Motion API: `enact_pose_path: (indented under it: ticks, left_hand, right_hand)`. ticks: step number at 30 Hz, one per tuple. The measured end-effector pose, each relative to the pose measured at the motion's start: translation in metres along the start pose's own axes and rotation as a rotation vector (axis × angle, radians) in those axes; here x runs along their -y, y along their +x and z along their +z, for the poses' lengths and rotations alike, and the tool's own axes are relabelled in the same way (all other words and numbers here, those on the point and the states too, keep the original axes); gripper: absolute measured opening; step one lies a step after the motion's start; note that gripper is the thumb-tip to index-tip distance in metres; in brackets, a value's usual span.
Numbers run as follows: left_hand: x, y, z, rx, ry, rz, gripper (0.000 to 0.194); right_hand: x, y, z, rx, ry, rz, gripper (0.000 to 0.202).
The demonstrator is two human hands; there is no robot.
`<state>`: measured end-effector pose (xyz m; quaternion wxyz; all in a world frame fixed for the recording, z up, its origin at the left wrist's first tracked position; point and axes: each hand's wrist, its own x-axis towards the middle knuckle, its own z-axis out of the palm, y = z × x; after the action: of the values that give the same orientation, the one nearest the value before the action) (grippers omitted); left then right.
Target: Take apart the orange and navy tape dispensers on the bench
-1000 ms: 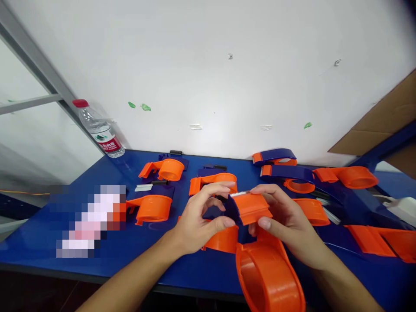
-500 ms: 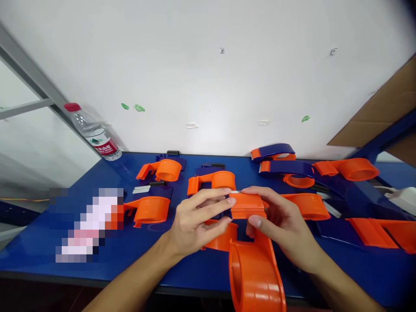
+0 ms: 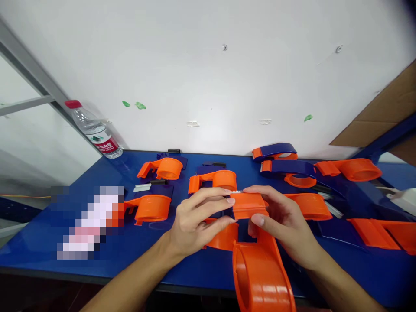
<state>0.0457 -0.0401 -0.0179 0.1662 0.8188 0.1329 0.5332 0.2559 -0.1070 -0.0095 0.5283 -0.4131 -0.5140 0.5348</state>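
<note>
Both hands hold one orange tape dispenser frame (image 3: 263, 273) over the table's front edge, its round hub hanging toward me. My left hand (image 3: 198, 221) grips the left end of the flat head with fingertips and thumb. My right hand (image 3: 286, 221) is closed on the head's right side, thumb in front and fingers behind. A toothed metal blade (image 3: 236, 191) shows along the head's top edge, between the fingertips of both hands. Just behind the left fingers lies another orange frame (image 3: 224, 178), and one more (image 3: 222, 236) is partly hidden beneath that hand.
Several orange frames and blue covers lie across the blue table (image 3: 107, 234). Two blue-and-orange dispensers (image 3: 276, 151) stand at the back right. A water bottle (image 3: 97, 134) leans at the back left. A blurred-out patch (image 3: 91, 221) covers something at left.
The held frame and its hub have shifted slightly right, and the hub hangs a little lower. Both hands keep their grip. The view has moved slightly.
</note>
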Motion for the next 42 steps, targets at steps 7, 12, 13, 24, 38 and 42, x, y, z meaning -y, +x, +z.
enact_pose_path:
  ticks: [7, 12, 13, 24, 38, 42]
  left_hand:
    - [-0.0022, 0.0049, -0.0032, 0.036, -0.015, -0.004, 0.031]
    - [-0.0018, 0.0041, -0.0051, 0.064, -0.046, 0.005, 0.029]
    - [-0.0013, 0.0036, -0.0047, 0.056, -0.052, 0.009, 0.029]
    - [-0.0024, 0.0028, -0.0018, 0.004, -0.036, -0.016, 0.032]
    - [-0.0024, 0.0044, -0.0004, -0.017, -0.016, -0.035, 0.033]
    - [-0.0023, 0.004, 0.0, -0.024, -0.07, -0.056, 0.032]
  right_hand:
    - [0.0014, -0.0001, -0.0041, 0.042, 0.0, 0.019, 0.036]
    - [0.005, 0.0008, -0.0078, 0.066, 0.004, 0.037, 0.037]
    - [0.0051, 0.0008, -0.0077, 0.065, 0.003, 0.037, 0.037]
    - [0.0007, 0.0007, -0.0048, -0.005, 0.012, 0.03, 0.041]
    - [-0.0006, 0.0033, -0.0067, 0.012, 0.03, 0.018, 0.038]
    - [0.0021, 0.0049, -0.0087, 0.015, 0.04, 0.028, 0.039]
